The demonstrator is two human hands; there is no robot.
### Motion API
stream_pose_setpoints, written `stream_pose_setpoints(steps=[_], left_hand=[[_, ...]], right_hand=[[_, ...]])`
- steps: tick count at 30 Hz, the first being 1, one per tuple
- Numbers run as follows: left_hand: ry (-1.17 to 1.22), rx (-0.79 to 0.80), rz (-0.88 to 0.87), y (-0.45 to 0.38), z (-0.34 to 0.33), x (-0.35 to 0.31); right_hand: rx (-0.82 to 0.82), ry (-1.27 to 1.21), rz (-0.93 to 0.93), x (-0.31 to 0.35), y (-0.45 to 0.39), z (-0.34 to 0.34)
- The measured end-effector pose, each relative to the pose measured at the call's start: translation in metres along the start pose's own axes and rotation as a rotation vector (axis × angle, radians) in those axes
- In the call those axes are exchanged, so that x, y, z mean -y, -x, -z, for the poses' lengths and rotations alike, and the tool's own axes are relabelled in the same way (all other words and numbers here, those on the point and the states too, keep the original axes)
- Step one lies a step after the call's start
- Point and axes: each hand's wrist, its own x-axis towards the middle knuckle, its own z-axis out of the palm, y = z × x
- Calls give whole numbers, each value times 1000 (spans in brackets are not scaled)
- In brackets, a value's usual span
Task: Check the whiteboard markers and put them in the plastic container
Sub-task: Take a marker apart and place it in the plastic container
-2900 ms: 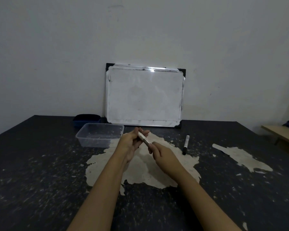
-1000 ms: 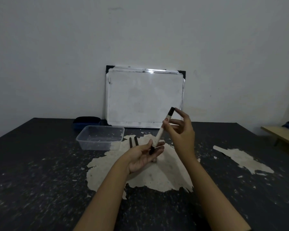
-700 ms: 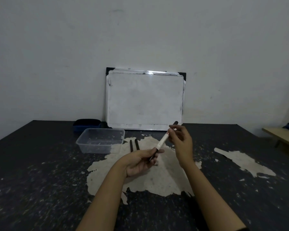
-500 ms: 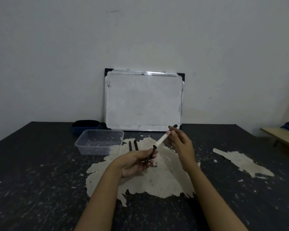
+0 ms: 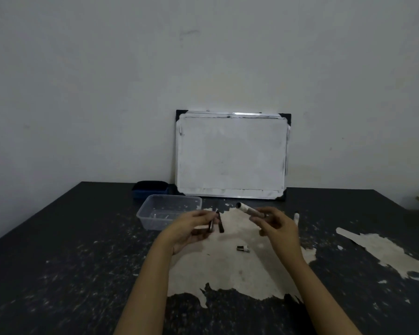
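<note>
Both hands are up over the middle of the worn black table [image 5: 58,274], right above the big pale patch where the surface has peeled away. The right hand [image 5: 277,226] is closed around a white marker barrel [image 5: 248,210], holding it tilted so its dark end points up and to the left, toward the whiteboard [image 5: 231,154] propped against the far wall. The left hand [image 5: 191,227] is pinched shut on a small dark piece [image 5: 211,226], most likely the cap just pulled free, though it is blurred and I cannot be sure. So the two parts are apart, a clear gap between them, and this looks like the checking step in full swing.

Look around the table: the clear plastic container [image 5: 169,210] sits just left of the hands, near the far edge, and nothing I can make out lies in it yet. A dark marker [image 5: 220,224] lies on the table just beyond the left hand, another white marker [image 5: 296,217] rests further right, and a small loose cap [image 5: 243,249] lies on the pale patch, nearer than the hands.

What next? I would say the exposed tip needs a test stroke on the board, or the cap pressed back on squarely, before a short carry left into the container
</note>
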Motion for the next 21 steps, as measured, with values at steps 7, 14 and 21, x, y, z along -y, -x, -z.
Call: stream_pose_setpoints(steps=[7,14,21], left_hand=[[-605,-491,-189,-29,47,-28],[-1015,-695,19,-44,63,-27],[-1200,-811,161,-55,54,-17]], right_hand=[[41,73,44,16,8,-34],[50,69,52,19,10,-46],[34,75,30,19,9,-40]])
